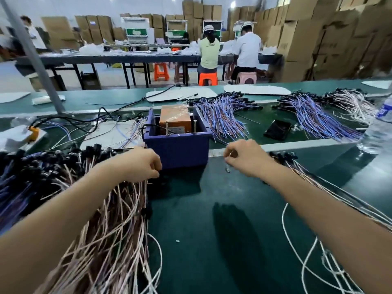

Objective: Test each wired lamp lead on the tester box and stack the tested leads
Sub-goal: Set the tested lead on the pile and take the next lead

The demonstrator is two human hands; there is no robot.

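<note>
tester box: blue plastic, square, open-topped, desk centre | lamp leads: thin pinkish wires with black caps, heaped near left | left grip: palm down, fingers curled, pinching leads at heap top | right grip: fingertips pressed together right of box; we cannot tell what they hold

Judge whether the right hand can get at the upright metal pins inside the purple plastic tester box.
Probably yes: the right hand sits just beside the purple plastic tester box, whose top is open, and nothing covers the upright metal pins.
</note>
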